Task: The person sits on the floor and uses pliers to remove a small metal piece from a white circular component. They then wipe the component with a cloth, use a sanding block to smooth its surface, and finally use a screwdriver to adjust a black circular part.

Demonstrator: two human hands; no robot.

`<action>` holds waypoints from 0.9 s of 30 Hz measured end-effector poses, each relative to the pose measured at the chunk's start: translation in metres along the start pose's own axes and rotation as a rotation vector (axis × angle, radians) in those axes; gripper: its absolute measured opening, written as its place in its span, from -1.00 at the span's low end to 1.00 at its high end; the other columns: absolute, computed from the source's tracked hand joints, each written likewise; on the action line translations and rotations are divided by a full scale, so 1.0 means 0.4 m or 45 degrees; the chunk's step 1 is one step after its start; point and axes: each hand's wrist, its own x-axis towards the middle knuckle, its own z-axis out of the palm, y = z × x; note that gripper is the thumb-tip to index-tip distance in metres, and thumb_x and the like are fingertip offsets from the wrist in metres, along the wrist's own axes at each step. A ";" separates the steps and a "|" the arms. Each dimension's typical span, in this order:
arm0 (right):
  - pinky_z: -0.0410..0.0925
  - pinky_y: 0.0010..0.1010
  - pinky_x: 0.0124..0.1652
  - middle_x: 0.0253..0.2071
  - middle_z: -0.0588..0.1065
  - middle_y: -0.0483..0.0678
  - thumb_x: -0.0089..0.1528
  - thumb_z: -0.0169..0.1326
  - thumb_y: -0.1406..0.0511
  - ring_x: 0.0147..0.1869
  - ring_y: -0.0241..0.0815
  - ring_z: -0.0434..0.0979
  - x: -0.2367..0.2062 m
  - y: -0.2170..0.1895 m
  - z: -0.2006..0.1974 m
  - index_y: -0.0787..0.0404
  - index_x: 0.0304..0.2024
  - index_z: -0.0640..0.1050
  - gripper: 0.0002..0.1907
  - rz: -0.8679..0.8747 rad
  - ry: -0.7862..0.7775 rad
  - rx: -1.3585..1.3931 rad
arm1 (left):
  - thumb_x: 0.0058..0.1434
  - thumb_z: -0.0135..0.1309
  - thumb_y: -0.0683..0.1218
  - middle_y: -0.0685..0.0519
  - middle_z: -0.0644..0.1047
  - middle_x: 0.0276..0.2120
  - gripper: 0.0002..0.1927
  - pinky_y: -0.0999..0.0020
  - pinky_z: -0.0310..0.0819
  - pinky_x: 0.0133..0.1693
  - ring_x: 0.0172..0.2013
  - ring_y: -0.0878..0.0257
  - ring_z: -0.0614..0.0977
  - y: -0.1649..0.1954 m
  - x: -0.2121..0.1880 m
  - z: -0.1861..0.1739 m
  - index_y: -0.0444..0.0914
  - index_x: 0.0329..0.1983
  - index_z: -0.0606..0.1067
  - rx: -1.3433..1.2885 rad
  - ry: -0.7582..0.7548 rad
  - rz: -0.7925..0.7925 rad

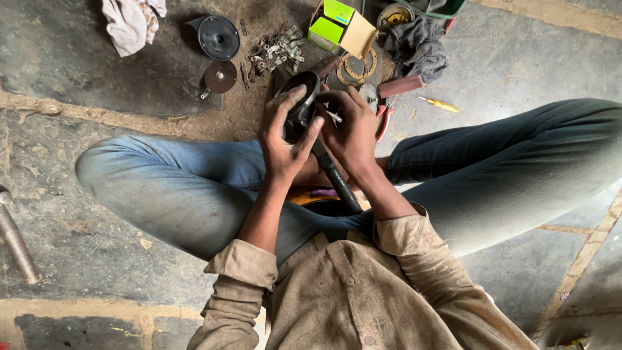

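The person sits cross-legged on the stone floor [505,58], and both hands work on 1 dark round metal part [304,87] held above the lap. The left hand [285,139] is clenched around its near side, thumb pressed against the body. The right hand [353,129] grips the other side, fingers pinching what looks like 1 thin pin [334,117]; a black shaft [334,175] runs down from the part toward the lap.

Grease could let the part twist out of the grasp, and the pin might slip and jab a thumb, I reckon. A dropped piece would vanish among the loose brackets [277,50] heaped close ahead.

Counted on the floor: 2 dark discs [219,37], 1 green and white carton [340,26], 1 yellow screwdriver [439,104], 1 red-handled pliers [383,120], 2 rags [131,23] and 1 pipe [16,243].
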 end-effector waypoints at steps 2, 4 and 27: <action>0.42 -0.39 -0.18 -0.24 0.52 0.04 0.22 0.25 0.44 -0.19 -0.13 0.59 0.000 0.006 0.005 0.30 -0.13 0.60 -0.82 -0.010 0.008 0.006 | 0.32 0.29 -0.07 -0.08 0.52 0.19 -0.50 0.17 0.48 0.32 0.24 0.06 0.57 -0.002 -0.005 0.004 -0.28 0.28 0.46 -0.008 0.028 -0.014; 0.40 -0.39 -0.20 -0.26 0.53 0.03 0.21 0.28 0.43 -0.21 -0.15 0.56 0.003 0.012 0.008 0.31 -0.15 0.59 -0.83 0.040 0.009 0.045 | 0.31 0.29 -0.10 -0.09 0.52 0.19 -0.48 0.17 0.48 0.32 0.24 0.05 0.57 -0.002 -0.005 0.006 -0.29 0.29 0.44 -0.008 0.042 -0.004; 0.44 -0.45 -0.17 -0.25 0.52 -0.03 0.23 0.24 0.42 -0.21 -0.23 0.58 0.016 0.009 0.012 0.32 -0.15 0.60 -0.85 0.087 -0.060 0.096 | 0.49 0.04 0.06 -0.26 0.33 0.42 -0.27 0.12 0.23 0.43 0.40 -0.07 0.38 0.020 0.003 -0.008 -0.40 0.53 0.06 0.004 -0.050 0.014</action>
